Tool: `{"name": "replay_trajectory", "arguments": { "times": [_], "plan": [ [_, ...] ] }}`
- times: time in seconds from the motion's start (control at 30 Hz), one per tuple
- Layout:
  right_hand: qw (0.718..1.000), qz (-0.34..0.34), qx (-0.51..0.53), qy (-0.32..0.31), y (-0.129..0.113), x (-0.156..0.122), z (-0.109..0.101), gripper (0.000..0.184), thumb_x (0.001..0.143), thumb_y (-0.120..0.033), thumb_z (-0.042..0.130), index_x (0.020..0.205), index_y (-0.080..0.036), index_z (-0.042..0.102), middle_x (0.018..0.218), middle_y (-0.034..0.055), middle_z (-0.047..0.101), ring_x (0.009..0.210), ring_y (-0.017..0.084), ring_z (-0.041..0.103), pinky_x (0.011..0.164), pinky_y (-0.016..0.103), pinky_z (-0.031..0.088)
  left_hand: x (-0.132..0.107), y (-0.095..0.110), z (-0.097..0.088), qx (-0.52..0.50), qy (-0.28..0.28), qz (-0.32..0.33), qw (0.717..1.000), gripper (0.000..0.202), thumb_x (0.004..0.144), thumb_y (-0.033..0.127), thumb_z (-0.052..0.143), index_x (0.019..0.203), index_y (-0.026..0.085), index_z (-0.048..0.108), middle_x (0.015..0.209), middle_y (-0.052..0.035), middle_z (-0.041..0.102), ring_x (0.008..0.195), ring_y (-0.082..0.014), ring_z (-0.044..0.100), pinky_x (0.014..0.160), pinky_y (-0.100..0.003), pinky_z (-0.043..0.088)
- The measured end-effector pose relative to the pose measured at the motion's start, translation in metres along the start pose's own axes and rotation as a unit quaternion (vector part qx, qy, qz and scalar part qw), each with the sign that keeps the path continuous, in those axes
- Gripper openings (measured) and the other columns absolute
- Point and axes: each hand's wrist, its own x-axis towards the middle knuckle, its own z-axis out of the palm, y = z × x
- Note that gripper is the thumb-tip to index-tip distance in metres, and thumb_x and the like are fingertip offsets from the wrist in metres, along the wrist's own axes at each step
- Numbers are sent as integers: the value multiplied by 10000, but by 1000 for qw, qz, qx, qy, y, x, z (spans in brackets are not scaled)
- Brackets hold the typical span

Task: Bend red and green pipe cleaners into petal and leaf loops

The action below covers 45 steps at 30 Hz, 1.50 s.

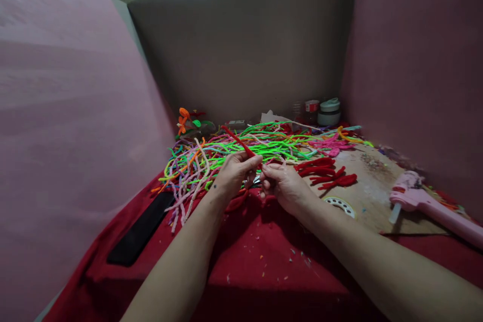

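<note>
On a clock face centred on the hands, a round container with a pale green lid (329,112) is seen between one and two o'clock. Just beside it is placed a clear container with a red-and-white label (311,106); the contents of both cannot be made out.

A red fuzzy stem (239,141) is held at the centre, tilted toward ten o'clock. It is pinched near its lower end between the thumb and fingers of the left hand (238,168), which is nearly closed. The lower tip is gripped by the right hand (281,179), whose thumb and index finger are drawn together and whose other fingers are curled.

Loose coloured stems (271,148) are heaped from nine to one o'clock. Red looped pieces (320,171) are laid at three o'clock, with a pink glue gun (415,196) well beyond them. A black flat object (141,229) is set at eight o'clock on the red cloth (264,256).
</note>
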Motion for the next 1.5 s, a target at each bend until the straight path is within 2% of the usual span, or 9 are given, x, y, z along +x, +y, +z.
{"name": "replay_trajectory", "arguments": {
  "times": [0.13, 0.23, 0.37, 0.57, 0.87, 1.0, 1.13, 1.27, 1.5],
  "plan": [
    [998, -30, -48, 1, 0, 1, 0, 206, 718, -293, 578, 580, -142, 558, 489, -8, 533, 386, 87, 437, 374, 218, 395, -3, 2, 2, -30, -39, -36, 998, 251, 741, 345, 600, 656, 118, 534, 431, 51, 425, 332, -29, 338, 329, -163, 199],
    [996, 58, 48, -38, -3, 0, -1, 283, 816, -308, 446, 654, -128, 594, 495, 13, 551, 391, 112, 461, 405, 263, 431, -4, 6, 1, -41, -41, -40, 998, 237, 738, 312, 601, 631, 113, 528, 445, 40, 451, 333, -31, 353, 333, -166, 215],
    [969, 167, 169, -72, -8, -1, -1, 320, 867, -232, 361, 678, -116, 592, 497, 17, 546, 419, 112, 484, 448, 271, 446, -4, 10, 0, -45, -33, -45, 997, 225, 723, 291, 614, 626, 101, 544, 491, 8, 527, 340, -22, 355, 336, -160, 215],
    [963, 151, 210, -73, -6, -3, 1, 276, 865, -174, 411, 662, -106, 586, 481, -2, 521, 424, 86, 480, 472, 237, 442, -3, 9, 1, -62, -16, -49, 997, 261, 684, 314, 649, 581, 100, 541, 484, 7, 534, 339, -20, 363, 331, -152, 228],
    [986, 116, 102, -61, -2, 1, -3, 256, 853, -171, 439, 683, -92, 613, 493, 23, 588, 404, 111, 541, 513, 289, 500, 0, 4, -1, -26, 75, -54, 995, 324, 620, 350, 700, 505, 132, 489, 347, 49, 423, 268, -30, 308, 282, -170, 167],
    [991, 102, 48, -69, -4, 0, -3, 242, 844, -191, 449, 686, -96, 606, 504, 39, 609, 398, 121, 550, 491, 293, 498, 2, 4, -2, -39, 85, -63, 994, 365, 615, 370, 699, 488, 158, 429, 321, 74, 355, 256, -32, 269, 280, -179, 156],
    [997, 61, -33, -33, -5, -1, -2, 156, 797, -200, 525, 728, -98, 620, 586, 57, 653, 435, 109, 576, 483, 236, 480, 0, 5, 2, -33, 81, -59, 994, 354, 595, 319, 712, 481, 156, 419, 335, 79, 350, 261, -23, 267, 287, -176, 151],
    [997, 39, -72, -13, -5, -1, -2, 102, 749, -165, 558, 696, -97, 611, 555, 47, 645, 412, 106, 569, 457, 220, 469, 1, 5, 1, -20, 67, -58, 996, 327, 593, 326, 715, 514, 141, 456, 377, 59, 421, 278, -22, 312, 292, -165, 177],
    [992, 89, -92, -12, -9, -5, 4, 94, 771, -148, 518, 724, -103, 586, 549, 60, 650, 399, 115, 573, 439, 224, 470, 5, 5, -12, -57, 135, -36, 989, 300, 572, 314, 731, 597, 144, 485, 466, 51, 505, 305, -23, 365, 297, -153, 234]
  ]
}}
